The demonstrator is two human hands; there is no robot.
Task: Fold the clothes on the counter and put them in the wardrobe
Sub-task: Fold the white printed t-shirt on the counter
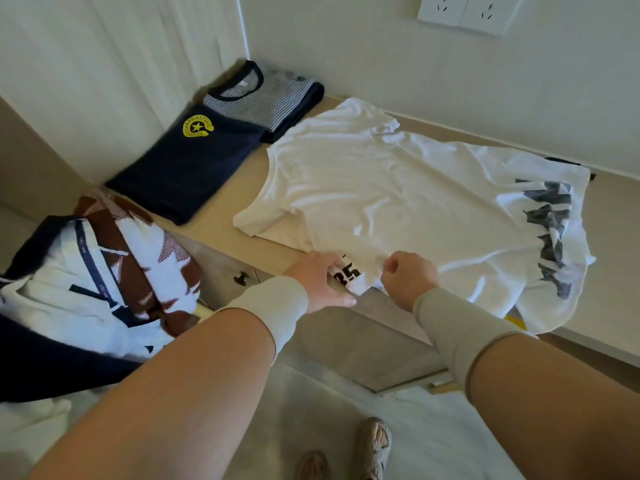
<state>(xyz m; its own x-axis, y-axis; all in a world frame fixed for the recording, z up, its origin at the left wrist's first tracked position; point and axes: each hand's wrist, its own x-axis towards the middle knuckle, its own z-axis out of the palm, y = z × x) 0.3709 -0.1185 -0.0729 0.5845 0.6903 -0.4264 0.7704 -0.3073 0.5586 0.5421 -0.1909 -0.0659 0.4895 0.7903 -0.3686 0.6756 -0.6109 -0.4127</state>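
Right now you are leaning over the counter point(221, 216) with both arms reaching forward, and a white T-shirt point(398, 202) is lying spread across it, taking up the middle and right of the surface. Your left hand point(320, 280) is gripping the near edge of that shirt where it is hanging over the counter's front, fingers curled round a bunched bit of fabric printed with black numerals. Your right hand point(408, 275) is sitting just beside it on the right, fingers curled in and pinching the same near edge, so both hands are closed on the shirt and nearly touching each other. Dark lettering is showing along the shirt's right side, and its far sleeve is pointing toward the wall.

To the far left, a navy garment with a yellow star badge point(187, 164) is lying folded on the counter, and a striped top with a dark collar point(263, 95) is lying folded just behind it in the corner, the two overlapping. At the near left, below the counter's level, a loose heap of clothes point(104, 271) in white, brown and navy is resting; what it is lying on you cannot tell. Pale sleeves are covering both your wrists. Down at the bottom, your sandalled feet point(374, 445) are standing on a pale floor, and wall sockets point(464, 12) are sitting on the far wall
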